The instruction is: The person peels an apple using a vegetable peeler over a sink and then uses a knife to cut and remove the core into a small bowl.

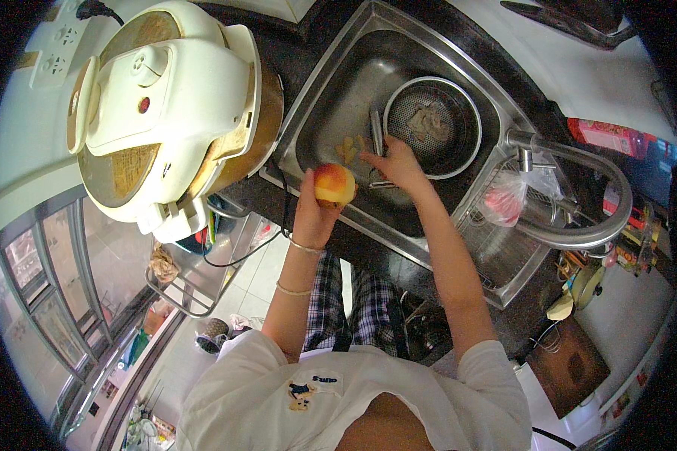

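Observation:
My left hand [315, 211] holds a round red-and-yellow fruit [334, 183] over the sink's front rim. Part of its skin is peeled off, baring pale yellow flesh. Over the basin, my right hand [399, 163] has its fingers towards the left, around a metal tool [377, 132] that looks like a peeler; the hand hides its middle. Yellowish peelings [348, 149] lie on the basin floor by my right fingertips. Beyond that hand, a round perforated metal strainer [431, 128] sits in the stainless-steel sink [335, 96], with a crumpled pale lump [427, 121] inside.
A large cream-coloured electric appliance [169, 101] stands left of the sink, its black cord [240, 260] hanging off the counter. At right, a curved metal faucet [615, 208] arches over a side basin with a wire rack and a plastic bag [505, 200]. A brown board [570, 366] stands lower right.

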`<state>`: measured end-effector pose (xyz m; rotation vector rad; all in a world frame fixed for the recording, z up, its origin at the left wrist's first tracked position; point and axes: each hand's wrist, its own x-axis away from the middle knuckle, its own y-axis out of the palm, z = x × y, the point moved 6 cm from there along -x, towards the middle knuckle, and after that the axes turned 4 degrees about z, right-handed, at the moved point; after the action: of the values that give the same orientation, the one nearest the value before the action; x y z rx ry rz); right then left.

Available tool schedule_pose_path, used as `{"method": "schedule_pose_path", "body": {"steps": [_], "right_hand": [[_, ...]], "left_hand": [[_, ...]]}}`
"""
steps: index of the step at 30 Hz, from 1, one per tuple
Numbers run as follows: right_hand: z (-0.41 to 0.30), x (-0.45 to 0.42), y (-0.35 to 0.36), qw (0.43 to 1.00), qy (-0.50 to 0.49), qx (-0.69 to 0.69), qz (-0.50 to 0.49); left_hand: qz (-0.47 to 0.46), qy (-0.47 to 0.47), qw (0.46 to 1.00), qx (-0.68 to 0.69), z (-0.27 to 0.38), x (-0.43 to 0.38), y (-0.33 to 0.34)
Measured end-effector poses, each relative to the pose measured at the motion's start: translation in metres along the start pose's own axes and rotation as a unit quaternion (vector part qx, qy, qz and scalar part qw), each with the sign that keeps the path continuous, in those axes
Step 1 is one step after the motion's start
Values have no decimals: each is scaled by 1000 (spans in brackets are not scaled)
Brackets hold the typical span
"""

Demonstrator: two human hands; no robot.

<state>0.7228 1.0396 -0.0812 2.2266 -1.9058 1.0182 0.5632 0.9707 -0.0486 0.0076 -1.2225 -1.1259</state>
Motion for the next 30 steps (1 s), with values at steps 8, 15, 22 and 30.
{"method": "schedule_pose_path", "body": {"steps": [8, 15, 22, 30], "right_hand": [[-56, 30, -6, 973, -112, -108, 170], [-81, 39, 1, 978, -112, -55, 170], [-36, 8, 5, 980, -66, -40, 181], [-2, -8, -16, 943, -99, 72, 310]], "left_hand": [[15, -9, 1000, 0, -10, -1, 4], [9, 9, 998, -59, -7, 8, 19], [13, 18, 996, -83, -10, 13, 6], [-38, -30, 997, -57, -15, 12, 3]]}}
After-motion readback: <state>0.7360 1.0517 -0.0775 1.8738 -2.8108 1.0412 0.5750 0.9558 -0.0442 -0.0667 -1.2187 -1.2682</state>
